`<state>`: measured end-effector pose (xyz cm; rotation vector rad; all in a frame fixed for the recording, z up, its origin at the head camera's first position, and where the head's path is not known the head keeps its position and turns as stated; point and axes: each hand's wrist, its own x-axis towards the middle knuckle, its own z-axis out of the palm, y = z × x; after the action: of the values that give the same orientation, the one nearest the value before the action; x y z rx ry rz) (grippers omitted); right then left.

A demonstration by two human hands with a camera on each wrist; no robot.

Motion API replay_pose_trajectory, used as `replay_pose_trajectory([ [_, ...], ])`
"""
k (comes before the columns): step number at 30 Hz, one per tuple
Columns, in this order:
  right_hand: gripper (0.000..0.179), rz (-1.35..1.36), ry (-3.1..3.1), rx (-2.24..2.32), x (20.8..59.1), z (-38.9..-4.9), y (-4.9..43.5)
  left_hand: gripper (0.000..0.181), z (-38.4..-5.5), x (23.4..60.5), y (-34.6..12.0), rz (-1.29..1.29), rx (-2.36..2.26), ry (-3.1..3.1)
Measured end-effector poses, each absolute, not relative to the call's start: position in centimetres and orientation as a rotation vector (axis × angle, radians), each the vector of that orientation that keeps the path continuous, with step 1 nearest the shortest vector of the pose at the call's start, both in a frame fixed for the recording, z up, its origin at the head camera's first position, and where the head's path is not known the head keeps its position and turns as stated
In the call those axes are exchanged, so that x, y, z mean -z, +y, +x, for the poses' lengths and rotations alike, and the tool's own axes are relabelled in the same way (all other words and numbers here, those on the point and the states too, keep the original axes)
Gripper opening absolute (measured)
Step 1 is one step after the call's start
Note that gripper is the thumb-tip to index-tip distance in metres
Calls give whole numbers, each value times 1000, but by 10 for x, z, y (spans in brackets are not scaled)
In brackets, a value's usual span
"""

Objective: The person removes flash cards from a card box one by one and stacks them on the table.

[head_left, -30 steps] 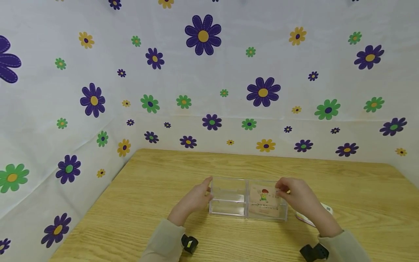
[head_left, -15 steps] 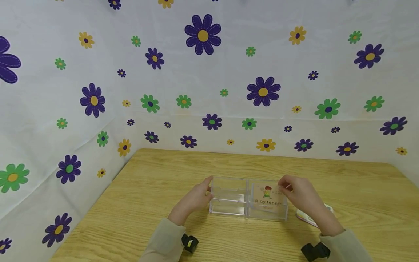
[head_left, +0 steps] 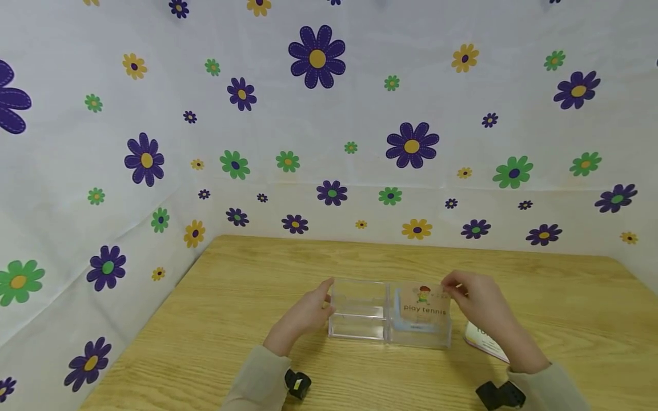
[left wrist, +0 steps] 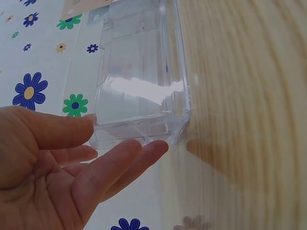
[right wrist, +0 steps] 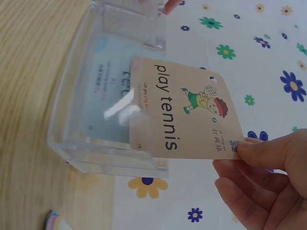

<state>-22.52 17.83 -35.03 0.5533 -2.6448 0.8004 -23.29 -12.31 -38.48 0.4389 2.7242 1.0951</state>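
Observation:
A clear plastic card holder (head_left: 360, 326) with two compartments side by side stands on the wooden table. My left hand (head_left: 304, 314) holds its left end, the fingertips against the side wall in the left wrist view. Between thumb and fingers, my right hand (head_left: 478, 294) pinches the top corner of a beige "play tennis" card (right wrist: 182, 112). This card, showing a figure with a racket, is raised partly above the right compartment. Behind its lower part, a light blue card (right wrist: 103, 86) sits in that compartment; its text is partly covered. The left compartment shows no card.
A white card or stack of cards (head_left: 485, 342) with coloured edges lies on the table (head_left: 267, 257), right of the holder and partly under my right forearm. White cloth (head_left: 360, 114) printed with flowers hangs behind and along the left.
My right hand has moved up and slightly right, lifting the "play tennis" card higher. The blue card behind it has come into sight. My left hand stays on the holder.

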Motion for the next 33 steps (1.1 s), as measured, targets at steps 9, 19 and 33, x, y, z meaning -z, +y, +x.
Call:
replay_pose_trajectory([
  [9, 11, 553, -2462, -846, 337, -217, 184, 55, -232, 384, -127, 451, -1091, 2736],
  [19, 15, 556, -2356, -760, 333, -208, 195, 55, -234, 386, -126, 461, -1103, 2729],
  [33, 18, 530, -2332, -702, 337, -203, 216, 56, -233, 384, -125, 431, -1102, 2722],
])
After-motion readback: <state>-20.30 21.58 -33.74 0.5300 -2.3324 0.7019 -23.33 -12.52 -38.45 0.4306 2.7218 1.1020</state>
